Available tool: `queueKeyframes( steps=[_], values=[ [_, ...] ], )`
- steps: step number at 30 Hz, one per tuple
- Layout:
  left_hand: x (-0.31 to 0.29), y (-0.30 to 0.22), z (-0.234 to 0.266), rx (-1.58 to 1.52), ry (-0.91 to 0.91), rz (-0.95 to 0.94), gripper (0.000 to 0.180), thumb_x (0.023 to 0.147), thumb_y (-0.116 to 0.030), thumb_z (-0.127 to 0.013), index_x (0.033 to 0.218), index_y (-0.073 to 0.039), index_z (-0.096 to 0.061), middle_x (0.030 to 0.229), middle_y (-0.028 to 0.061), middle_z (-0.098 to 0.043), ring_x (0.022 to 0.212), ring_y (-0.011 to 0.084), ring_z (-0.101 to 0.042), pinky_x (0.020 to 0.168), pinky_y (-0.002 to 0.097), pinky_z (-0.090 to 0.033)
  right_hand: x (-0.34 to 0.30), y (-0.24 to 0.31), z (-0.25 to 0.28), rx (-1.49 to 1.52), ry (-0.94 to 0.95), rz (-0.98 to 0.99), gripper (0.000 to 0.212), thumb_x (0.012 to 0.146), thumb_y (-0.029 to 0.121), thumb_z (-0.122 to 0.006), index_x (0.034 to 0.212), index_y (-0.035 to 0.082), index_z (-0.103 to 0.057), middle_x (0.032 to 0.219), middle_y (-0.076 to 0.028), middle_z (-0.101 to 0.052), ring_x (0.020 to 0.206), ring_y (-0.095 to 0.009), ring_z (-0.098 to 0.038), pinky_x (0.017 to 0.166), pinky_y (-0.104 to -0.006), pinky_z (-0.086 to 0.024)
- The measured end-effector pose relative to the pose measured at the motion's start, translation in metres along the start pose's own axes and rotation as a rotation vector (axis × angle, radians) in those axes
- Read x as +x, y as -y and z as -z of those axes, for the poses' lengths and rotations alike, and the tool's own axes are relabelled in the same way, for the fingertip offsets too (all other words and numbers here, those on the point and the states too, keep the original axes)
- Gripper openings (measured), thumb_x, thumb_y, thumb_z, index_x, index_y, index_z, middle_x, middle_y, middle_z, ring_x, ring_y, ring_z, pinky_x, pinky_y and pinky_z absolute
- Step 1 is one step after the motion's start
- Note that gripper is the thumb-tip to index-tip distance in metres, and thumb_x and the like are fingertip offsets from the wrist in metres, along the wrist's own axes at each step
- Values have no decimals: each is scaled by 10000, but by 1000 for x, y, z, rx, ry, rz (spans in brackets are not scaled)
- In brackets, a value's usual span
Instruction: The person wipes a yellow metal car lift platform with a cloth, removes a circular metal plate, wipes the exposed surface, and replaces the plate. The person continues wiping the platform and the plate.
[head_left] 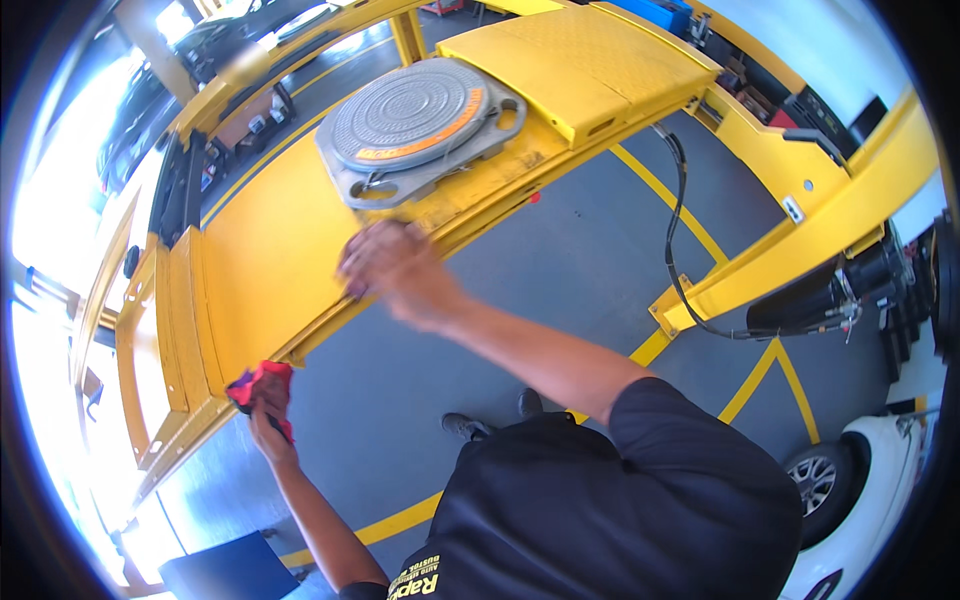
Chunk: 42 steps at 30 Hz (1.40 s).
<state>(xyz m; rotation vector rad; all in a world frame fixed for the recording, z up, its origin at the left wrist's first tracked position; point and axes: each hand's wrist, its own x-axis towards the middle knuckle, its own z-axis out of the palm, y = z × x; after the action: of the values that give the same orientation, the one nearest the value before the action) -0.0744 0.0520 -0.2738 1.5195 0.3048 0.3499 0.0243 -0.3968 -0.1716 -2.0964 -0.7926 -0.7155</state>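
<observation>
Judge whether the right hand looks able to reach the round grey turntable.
Probably yes: the right hand is close to the near edge of the grey turntable on the yellow platform, with no visible obstruction between, though blur hides whether its fingers are free.

Grey floor (590, 290), yellow lines (402, 519), pale wall (850, 45) — white glare (60, 215) at left, possibly daylight.

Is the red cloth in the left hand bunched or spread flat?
Bunched: the red cloth shows crumpled folds, gathered up in the left hand.
</observation>
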Motion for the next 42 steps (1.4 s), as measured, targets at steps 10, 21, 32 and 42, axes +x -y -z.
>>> queueKeyframes(
  steps=[10,21,32,42],
  values=[
    [-175,71,28,24,-95,547,495,1014,-363,-650,1341,7,-612,1272,90,-654,1163,213,-639,991,368,-518,-32,-114,53,-280,-167,-199,295,835,47,-696,1113,142,-722,1187,-20,-720,1201,-263,-629,1012,-442,-461],
    [-353,198,164,-1,-450,1147,548,1008,-336,-585,1443,-4,-573,1390,144,-653,1212,297,-673,1018,448,-550,-37,-138,92,-118,-345,-728,261,1099,242,-538,1053,8,-643,960,-155,-697,906,-354,-664,831,-456,-503],
    [-270,219,278,-52,-443,1059,573,955,-366,-643,1405,-16,-583,1319,146,-659,1133,294,-683,892,417,-580,83,27,-116,-113,228,-337,224,1105,279,-566,1136,59,-595,919,-85,-632,896,-219,-638,849,-385,-507],
    [-265,229,301,-134,-438,990,615,947,-342,-627,1417,47,-554,1362,182,-640,1193,300,-667,960,430,-565,106,142,-272,-343,846,72,664,1086,558,-371,1665,236,-356,1768,-67,-239,1638,-280,-178,1297,-611,-136]
  ],
)
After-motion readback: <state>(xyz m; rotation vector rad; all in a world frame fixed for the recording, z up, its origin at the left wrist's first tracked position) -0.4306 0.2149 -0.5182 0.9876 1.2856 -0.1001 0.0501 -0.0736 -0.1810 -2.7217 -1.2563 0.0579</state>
